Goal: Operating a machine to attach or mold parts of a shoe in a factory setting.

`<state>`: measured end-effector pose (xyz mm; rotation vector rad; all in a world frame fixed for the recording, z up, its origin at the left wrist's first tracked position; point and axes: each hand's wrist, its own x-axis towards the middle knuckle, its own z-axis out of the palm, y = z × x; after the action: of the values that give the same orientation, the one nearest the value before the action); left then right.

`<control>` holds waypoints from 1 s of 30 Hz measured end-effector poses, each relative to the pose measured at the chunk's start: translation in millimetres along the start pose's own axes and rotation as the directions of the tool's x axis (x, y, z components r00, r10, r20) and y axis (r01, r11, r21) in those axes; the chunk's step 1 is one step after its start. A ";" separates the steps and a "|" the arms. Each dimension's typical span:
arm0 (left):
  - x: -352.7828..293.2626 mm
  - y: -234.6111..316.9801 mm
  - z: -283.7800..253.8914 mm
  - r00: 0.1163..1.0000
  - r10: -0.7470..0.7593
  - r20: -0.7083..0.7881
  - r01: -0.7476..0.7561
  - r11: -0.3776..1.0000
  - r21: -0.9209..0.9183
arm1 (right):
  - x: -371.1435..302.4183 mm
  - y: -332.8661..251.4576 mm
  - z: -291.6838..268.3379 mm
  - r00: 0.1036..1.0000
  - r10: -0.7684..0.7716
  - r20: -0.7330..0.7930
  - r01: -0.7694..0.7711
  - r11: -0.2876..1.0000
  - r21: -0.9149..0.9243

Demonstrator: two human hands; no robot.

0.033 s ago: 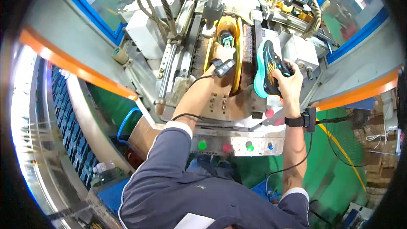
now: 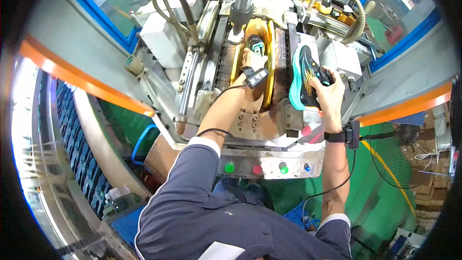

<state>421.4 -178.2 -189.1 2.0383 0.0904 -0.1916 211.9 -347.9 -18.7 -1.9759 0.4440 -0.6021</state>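
Inside the yellow-lined cradle of the machine lies a black shoe with teal trim, mostly hidden by my wrist and fingers. My left hand reaches in and is closed on its near end. To the right, a second shoe, with a black upper, yellow-orange lines and a thick teal sole, is tilted on its side. My right hand grips it near its opening, thumb over the upper and fingers curled behind. It sits beside the cradle, over the machine's right part; whether it touches the surface I cannot tell.
A metal press cylinder hangs just above and left of the cradle. Side rods and coiled hoses flank it. A button panel runs along the front. Orange-edged guards stand on both sides; a fan is at right.
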 end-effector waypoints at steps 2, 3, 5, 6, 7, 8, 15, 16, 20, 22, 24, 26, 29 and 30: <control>8.2 3.3 5.8 0.997 -0.052 -0.063 0.058 0.994 0.095 | 22.6 3.5 14.8 0.999 0.049 0.017 -0.048 0.997 -0.054; 9.9 1.3 7.8 0.990 -0.063 -0.124 0.073 0.994 0.077 | 33.8 0.5 24.7 1.000 0.005 -0.003 -0.005 0.993 -0.120; -4.2 10.0 -2.6 0.980 -0.015 -0.198 0.017 1.000 0.007 | 64.5 6.3 41.1 0.997 -0.071 -0.026 0.064 0.975 -0.213; 16.1 -65.7 -22.1 0.949 0.289 -0.126 -0.309 0.934 -0.178 | 78.8 -4.3 69.3 0.992 -0.107 0.067 0.121 0.955 -0.271; -13.6 -13.6 -24.4 0.979 -0.065 0.191 0.174 0.752 -0.636 | 104.1 16.2 64.7 0.995 -0.079 0.054 0.094 0.918 -0.386; -45.4 3.4 -51.9 0.898 -0.139 0.418 0.398 0.663 -0.634 | 120.2 16.3 74.7 0.991 -0.096 0.094 0.128 0.889 -0.439; -285.3 13.7 -241.2 0.937 -0.074 0.343 0.327 0.540 -0.776 | 138.5 5.4 220.6 0.920 0.131 0.369 0.119 0.804 -0.583; -306.2 10.4 -258.6 0.945 -0.113 0.307 0.316 0.556 -0.769 | 144.1 37.9 242.5 0.952 0.065 0.299 0.142 0.772 -0.619; -386.1 -23.9 -311.0 0.950 -0.312 -0.006 0.190 0.594 -0.782 | 116.1 92.7 318.1 0.987 -0.117 0.106 0.158 0.704 -0.692; -409.3 -22.9 -314.8 0.936 -0.320 -0.145 0.074 0.583 -0.809 | 142.1 129.5 318.6 0.981 -0.092 0.171 0.191 0.614 -0.766; -432.2 -61.6 -319.9 0.909 -0.324 -0.261 -0.021 0.591 -0.807 | 160.5 173.2 325.9 0.949 -0.258 0.183 0.300 0.556 -0.775; -468.6 -67.8 -309.6 0.814 -0.434 -0.385 -0.079 0.575 -0.814 | 84.0 62.5 311.4 0.955 0.000 0.296 0.162 0.838 -0.522; -485.3 -55.9 -291.4 0.753 -0.506 -0.421 -0.134 0.508 -0.851 | -5.3 11.7 209.8 0.782 -0.562 0.268 0.616 0.764 -0.195; -494.8 -65.6 -285.3 0.760 -0.505 -0.410 -0.138 0.491 -0.860 | -58.6 -25.8 186.4 0.878 -0.272 0.393 0.346 0.929 -0.130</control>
<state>-47.7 114.8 -32.3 0.9528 0.7196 0.3694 274.8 -172.2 -82.0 -2.3125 -0.0558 -0.3748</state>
